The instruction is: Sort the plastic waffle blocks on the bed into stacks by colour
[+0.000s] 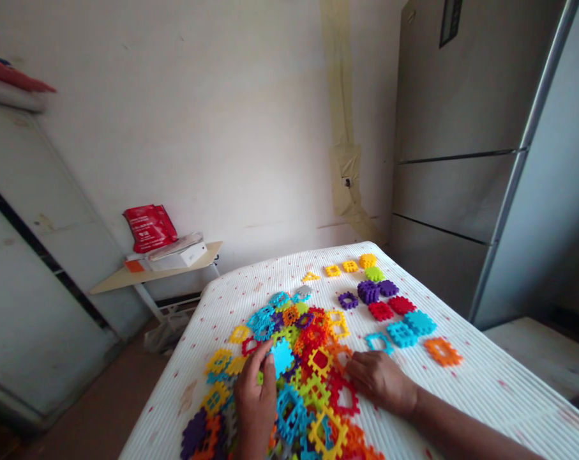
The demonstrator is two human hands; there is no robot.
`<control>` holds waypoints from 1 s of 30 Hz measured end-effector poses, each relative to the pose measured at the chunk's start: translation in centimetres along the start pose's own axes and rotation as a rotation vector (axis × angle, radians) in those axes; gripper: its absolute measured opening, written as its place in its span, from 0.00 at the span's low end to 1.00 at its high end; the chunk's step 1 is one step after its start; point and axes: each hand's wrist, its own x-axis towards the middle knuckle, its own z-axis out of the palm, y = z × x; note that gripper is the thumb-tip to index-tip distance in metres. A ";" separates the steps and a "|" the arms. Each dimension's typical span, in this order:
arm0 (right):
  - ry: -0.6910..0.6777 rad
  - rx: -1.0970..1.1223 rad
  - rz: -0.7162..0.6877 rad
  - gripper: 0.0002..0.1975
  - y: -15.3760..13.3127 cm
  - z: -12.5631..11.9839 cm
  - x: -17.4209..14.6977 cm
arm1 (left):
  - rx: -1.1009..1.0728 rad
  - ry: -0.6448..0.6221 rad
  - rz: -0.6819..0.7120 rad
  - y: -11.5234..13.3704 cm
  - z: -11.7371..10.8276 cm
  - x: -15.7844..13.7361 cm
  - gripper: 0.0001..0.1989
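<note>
Picking through the heap [315, 386] on the bench [251, 278] seems in hand: left grip [256, 383] lightly pinches a blue tile [283, 358] there; right grip [380, 378] curls alongside, contents hidden. Next calls for lifting clear.

1. Your left hand [256, 388]: fingers cover the left edge of the light-blue piece [283, 356]; the forearm is cut off at the near edge.
2. Your right hand [381, 381]: fingertips are hidden; you cannot confirm contact with the orange piece [336, 351] beside them.
3. Pile of pieces [314, 336]: near end runs out of view; lower layers are covered.
4. Refrigerator [447, 191]: top is cut off.
5. Red package [149, 227]: print is too small to read.
</note>
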 end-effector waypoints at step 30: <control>0.006 -0.029 -0.004 0.17 0.0 0.2 0.0 | -0.076 -0.020 -0.037 0.2 0.1 -0.2 0.17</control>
